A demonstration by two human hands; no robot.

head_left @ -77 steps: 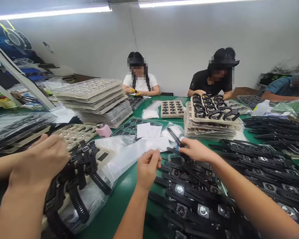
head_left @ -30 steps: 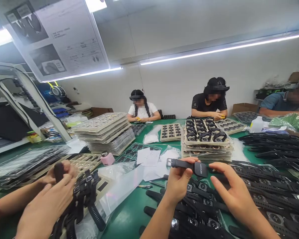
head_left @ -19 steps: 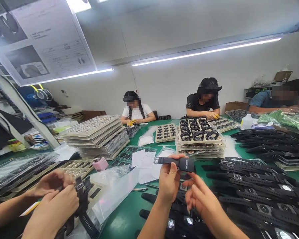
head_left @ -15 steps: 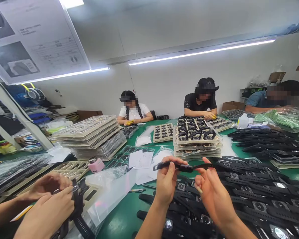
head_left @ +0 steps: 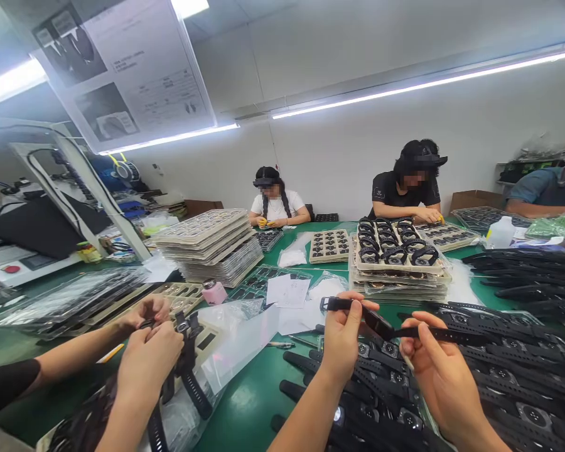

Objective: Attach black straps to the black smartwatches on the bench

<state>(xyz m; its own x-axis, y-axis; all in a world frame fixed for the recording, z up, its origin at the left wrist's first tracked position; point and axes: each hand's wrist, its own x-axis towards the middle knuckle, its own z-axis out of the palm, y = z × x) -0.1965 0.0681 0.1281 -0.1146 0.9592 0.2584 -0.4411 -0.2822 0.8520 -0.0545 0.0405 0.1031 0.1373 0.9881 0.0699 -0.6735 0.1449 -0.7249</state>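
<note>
- Left hand (head_left: 343, 342): grasping a black smartwatch (head_left: 379, 324) by the buckle-side strap, thumb on the near side; the metal buckle (head_left: 324, 305) projects past the fingers.
- Right hand (head_left: 445, 376): grasping the opposite strap between thumb and fingers; the strap's free end extends beyond the hand to the right.
- Position of the smartwatch: suspended between the 2 hands above the green tabletop (head_left: 245, 402), case tilted, both straps drawn outward.
- Below and to the right: rows of loose smartwatches (head_left: 534, 415) with black straps, many with the sensor side up.
- Left of these rows: a pen (head_left: 281, 344) on the tabletop; beyond it, white paper sheets (head_left: 289, 292).
- Further left: a pink bottle (head_left: 214, 292) near a tall stack of trays (head_left: 202, 235).
- Beyond the hands: a second tray stack (head_left: 395, 282), its top tray carrying looped watches (head_left: 395, 256).
- At left, a co-worker's 2 hands (head_left: 153, 351) meet beside hanging watch straps (head_left: 195, 392); cannot tell what they grip.
- Across the tabletop: 1 co-worker in a white shirt (head_left: 289, 202) and 1 in a black shirt (head_left: 385, 191); a blue sleeve (head_left: 530, 188) shows at far right.
- Upper left: a printed sheet (head_left: 141, 69) with pictures hangs overhead.
</note>
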